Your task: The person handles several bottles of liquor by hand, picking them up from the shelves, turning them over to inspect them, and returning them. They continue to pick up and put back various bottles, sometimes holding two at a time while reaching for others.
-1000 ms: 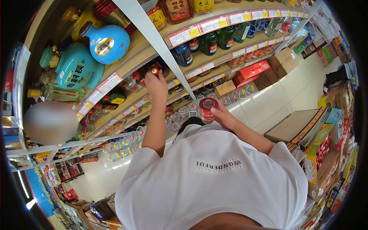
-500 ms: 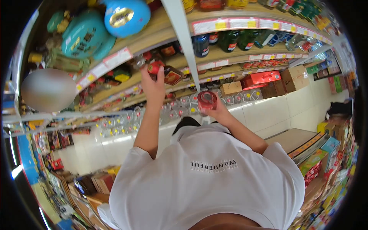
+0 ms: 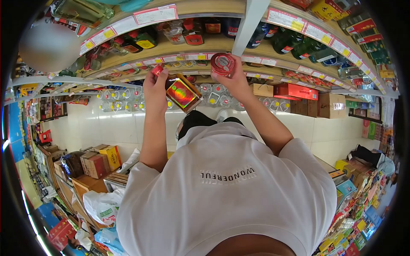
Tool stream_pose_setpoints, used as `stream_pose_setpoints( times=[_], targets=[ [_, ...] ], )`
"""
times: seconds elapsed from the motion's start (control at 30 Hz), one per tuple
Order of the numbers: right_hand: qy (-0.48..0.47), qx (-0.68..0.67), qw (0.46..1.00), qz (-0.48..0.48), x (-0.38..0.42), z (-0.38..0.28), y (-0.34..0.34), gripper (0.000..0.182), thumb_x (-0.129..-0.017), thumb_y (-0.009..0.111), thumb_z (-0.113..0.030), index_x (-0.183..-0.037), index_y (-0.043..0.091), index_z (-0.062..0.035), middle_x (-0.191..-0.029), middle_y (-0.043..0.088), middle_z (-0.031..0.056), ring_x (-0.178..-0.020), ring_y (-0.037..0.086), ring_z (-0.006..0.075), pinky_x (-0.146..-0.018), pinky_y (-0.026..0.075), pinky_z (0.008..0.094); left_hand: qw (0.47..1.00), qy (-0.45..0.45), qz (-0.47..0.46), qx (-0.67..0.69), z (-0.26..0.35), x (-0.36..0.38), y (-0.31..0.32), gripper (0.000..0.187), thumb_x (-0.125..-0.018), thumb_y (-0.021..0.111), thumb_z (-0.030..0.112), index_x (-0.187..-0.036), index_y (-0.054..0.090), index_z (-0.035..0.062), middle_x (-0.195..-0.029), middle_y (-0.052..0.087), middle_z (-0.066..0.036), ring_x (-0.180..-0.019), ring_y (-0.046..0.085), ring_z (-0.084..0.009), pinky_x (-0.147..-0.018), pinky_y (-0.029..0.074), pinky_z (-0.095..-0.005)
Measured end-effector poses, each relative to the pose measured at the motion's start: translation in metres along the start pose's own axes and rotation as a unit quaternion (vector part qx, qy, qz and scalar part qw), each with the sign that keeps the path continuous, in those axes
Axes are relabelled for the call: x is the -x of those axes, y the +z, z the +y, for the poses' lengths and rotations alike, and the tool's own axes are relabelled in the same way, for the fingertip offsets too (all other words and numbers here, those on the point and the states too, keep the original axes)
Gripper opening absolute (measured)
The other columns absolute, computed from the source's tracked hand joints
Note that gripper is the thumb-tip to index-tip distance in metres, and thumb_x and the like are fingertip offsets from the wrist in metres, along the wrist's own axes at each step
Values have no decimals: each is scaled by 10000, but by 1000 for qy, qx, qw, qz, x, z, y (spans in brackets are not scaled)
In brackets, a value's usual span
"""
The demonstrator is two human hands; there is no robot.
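My left hand [image 3: 156, 87] grips the red cap of a flat amber bottle [image 3: 183, 94] with a red and gold label. The bottle hangs tilted out to the right of the fingers, over the floor in front of the shelves. In my right hand [image 3: 234, 79] is a round container with a red lid [image 3: 222, 64], seen from above, its lid facing up. The fingers wrap round its side, near the lower shelf edge. Behind both hands, a shelf [image 3: 200, 50] holds bottles, among them a red-capped dark one [image 3: 193, 32].
Clear jugs [image 3: 128, 94] with red and yellow caps line the floor under the shelves. A white upright [image 3: 251, 27] divides the shelving. A red box [image 3: 294, 91] and cardboard boxes [image 3: 332, 106] lie at the right. More cartons [image 3: 95, 164] are stacked behind at the left.
The bottle in my left hand has come away from the shelf and down, its label now in plain view. My right hand has risen with the red-lidded container. The view has shifted.
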State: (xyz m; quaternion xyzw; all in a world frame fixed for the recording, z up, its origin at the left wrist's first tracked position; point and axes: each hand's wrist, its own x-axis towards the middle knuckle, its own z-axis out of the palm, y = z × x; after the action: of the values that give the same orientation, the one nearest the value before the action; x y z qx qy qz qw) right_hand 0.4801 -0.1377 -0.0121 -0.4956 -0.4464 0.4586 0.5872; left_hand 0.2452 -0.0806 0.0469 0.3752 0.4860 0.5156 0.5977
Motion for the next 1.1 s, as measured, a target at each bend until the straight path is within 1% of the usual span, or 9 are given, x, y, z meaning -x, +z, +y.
stream_pose_setpoints(
  times=[0.2, 0.4, 0.5, 0.67, 0.8, 0.9, 0.93, 1.03, 1.1],
  targets=[
    [-68, 92, 992, 60, -34, 19, 18, 715, -809, 816, -104, -1335, 338, -21, -1223, 574, 118, -1118, 584, 163, -965, 485, 323, 999, -4, 49, -15, -21, 2, -36, 182, -933, 675, 126, -1051, 613, 2, -965, 633, -35, -863, 573, -98, -805, 472, -255],
    [-114, 200, 957, 175, -60, 21, 29, 721, -760, 842, -119, -1320, 413, 29, -1210, 580, 170, -1120, 591, 267, -974, 467, 369, 997, -11, 53, -49, -9, 9, -53, 139, -941, 664, 127, -997, 594, 22, -885, 603, -17, -801, 552, -87, -747, 461, -245],
    [-132, 214, 948, 193, -74, 30, 29, 754, -751, 844, -104, -1343, 397, 34, -1184, 606, 175, -1104, 604, 287, -972, 469, 366, 997, 8, 66, -29, -14, 11, -79, 117, -944, 654, 116, -978, 586, 28, -874, 592, -13, -784, 542, -86, -734, 459, -246],
    [-92, 234, 934, 253, -93, 32, 31, 791, -757, 841, -97, -1370, 362, 45, -1233, 582, 210, -1140, 587, 299, -994, 451, 375, 995, -8, 98, -13, 4, 8, -104, 104, -947, 647, 114, -948, 578, 36, -862, 584, -7, -763, 516, -83, -717, 441, -247],
    [-93, 250, 924, 274, -106, 43, 33, 769, -763, 835, -107, -1357, 370, 39, -1255, 575, 240, -1167, 584, 323, -1001, 448, 388, 995, 21, 73, -59, 26, -4, -132, 107, -950, 649, 116, -930, 574, 41, -864, 585, -6, -765, 516, -86, -725, 440, -251],
    [-117, 289, 914, 260, -112, 58, 28, 770, -741, 848, -118, -1347, 395, 22, -1244, 563, 230, -1156, 575, 348, -991, 451, 409, 996, 39, 47, -60, 35, -22, -155, 104, -959, 632, 119, -981, 581, 31, -883, 602, -26, -768, 578, -108, -701, 501, -269],
    [-140, 364, 877, 280, -110, 57, 29, 773, -717, 857, -142, -1341, 424, -2, -1217, 543, 219, -1133, 558, 372, -981, 447, 433, 997, 36, 42, -58, 43, -24, -157, 118, -951, 652, 125, -929, 573, 39, -859, 576, -6, -766, 502, -84, -729, 432, -245],
    [-116, 401, 861, 290, -110, 50, 37, 787, -711, 857, -177, -1354, 434, -11, -1192, 530, 217, -1132, 529, 396, -979, 436, 453, 996, 38, 42, -73, 57, -34, -170, 126, -951, 655, 131, -935, 574, 36, -862, 577, -6, -770, 500, -85, -734, 430, -242],
    [-123, 419, 856, 278, -115, 55, 36, 827, -713, 855, -199, -1376, 401, -1, -1257, 491, 245, -1167, 500, 435, -999, 423, 477, 997, 39, 29, -67, 62, -42, -182, 139, -950, 662, 142, -941, 576, 33, -868, 581, -7, -774, 510, -85, -735, 438, -242]
  ],
)
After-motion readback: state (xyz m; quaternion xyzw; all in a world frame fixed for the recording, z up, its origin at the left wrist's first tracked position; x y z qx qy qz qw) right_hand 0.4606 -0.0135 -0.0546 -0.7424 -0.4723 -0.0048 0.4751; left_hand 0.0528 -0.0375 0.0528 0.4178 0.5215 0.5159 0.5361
